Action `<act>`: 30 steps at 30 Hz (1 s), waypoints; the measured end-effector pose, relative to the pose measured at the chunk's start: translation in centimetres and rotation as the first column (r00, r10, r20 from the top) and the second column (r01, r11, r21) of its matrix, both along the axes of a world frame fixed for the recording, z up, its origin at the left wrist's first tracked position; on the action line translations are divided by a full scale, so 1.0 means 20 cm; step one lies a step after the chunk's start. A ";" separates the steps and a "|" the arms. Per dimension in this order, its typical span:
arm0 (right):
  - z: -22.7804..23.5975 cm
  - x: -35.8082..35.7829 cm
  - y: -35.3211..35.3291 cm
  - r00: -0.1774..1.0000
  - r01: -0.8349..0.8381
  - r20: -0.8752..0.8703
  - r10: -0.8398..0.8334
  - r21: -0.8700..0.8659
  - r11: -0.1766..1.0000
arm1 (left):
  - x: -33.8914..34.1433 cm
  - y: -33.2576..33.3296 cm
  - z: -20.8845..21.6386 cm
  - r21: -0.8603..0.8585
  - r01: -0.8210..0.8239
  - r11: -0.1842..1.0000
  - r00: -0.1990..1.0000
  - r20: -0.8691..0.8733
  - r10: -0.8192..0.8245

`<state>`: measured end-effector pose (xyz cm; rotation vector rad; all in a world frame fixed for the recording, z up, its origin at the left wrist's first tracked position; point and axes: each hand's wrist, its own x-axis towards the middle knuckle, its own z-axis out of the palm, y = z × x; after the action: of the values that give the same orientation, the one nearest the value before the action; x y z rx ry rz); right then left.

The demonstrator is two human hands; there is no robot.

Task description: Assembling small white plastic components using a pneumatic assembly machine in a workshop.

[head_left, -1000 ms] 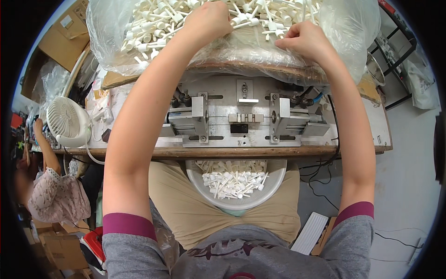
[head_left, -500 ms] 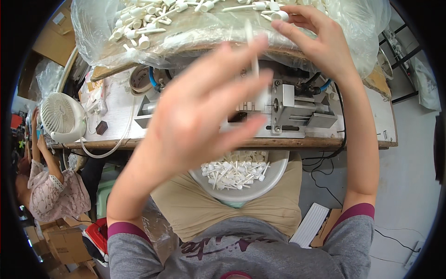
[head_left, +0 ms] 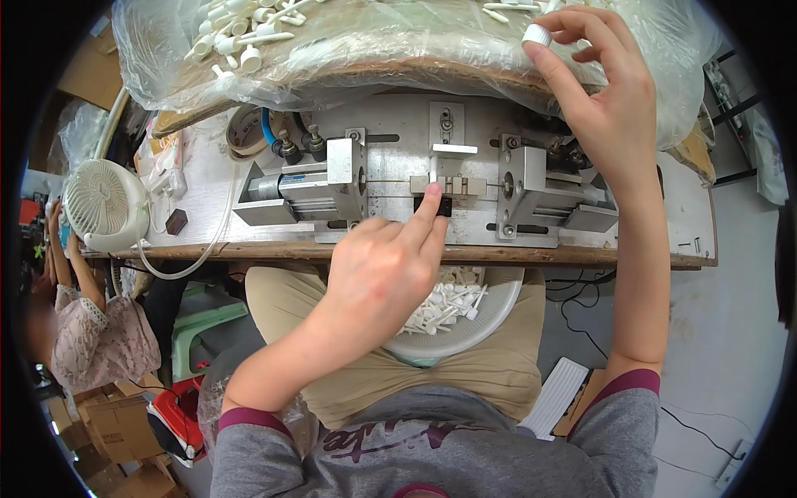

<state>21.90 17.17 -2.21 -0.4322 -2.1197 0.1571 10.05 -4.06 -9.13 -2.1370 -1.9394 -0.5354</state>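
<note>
My left hand [head_left: 386, 266] is over the front of a metal fixture, index finger stretched out and the other fingers bent. Its fingertip presses on a slim white plastic stick [head_left: 432, 169], which stands in the small slotted block [head_left: 465, 186] between two metal cylinder units. Up at the right, my right hand [head_left: 594, 70] pinches a small white ribbed cap [head_left: 538, 34] between thumb and fingers, above the plastic-covered board. Whether a stem is joined to that cap is hidden by the fingers.
Loose white cup-ended sticks [head_left: 241, 29] lie on the plastic sheet [head_left: 357, 70]. On my lap rests a bowl [head_left: 498, 319] of white pieces. The left cylinder unit [head_left: 307, 191] and right unit [head_left: 531, 187] flank the block. A fan [head_left: 106, 203] and tape roll [head_left: 249, 133] stand left; another person sits beyond.
My left hand has come down from a blurred sweep over the fixture to the white stick in the block. My right hand has moved slightly right, with a ribbed cap in its fingers.
</note>
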 end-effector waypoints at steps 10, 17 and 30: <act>-0.01 0.10 -0.10 0.986 -0.165 -0.037 0.161 -0.269 0.949 | -0.03 0.02 0.04 -0.083 -0.049 0.995 0.996 0.076 0.055; -0.09 0.17 -0.34 0.970 -0.241 -0.050 0.236 -0.266 0.933 | -0.03 0.02 0.06 -0.140 -0.033 0.990 0.994 0.096 0.047; -0.42 0.19 -0.62 0.907 -0.137 0.394 0.148 -0.056 0.989 | -0.34 0.87 0.56 0.269 -0.107 0.957 0.963 0.267 0.033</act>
<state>25.76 4.68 -10.67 -0.3449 -2.5563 0.1953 3.31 13.38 2.01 -1.8895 -1.9181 -1.0565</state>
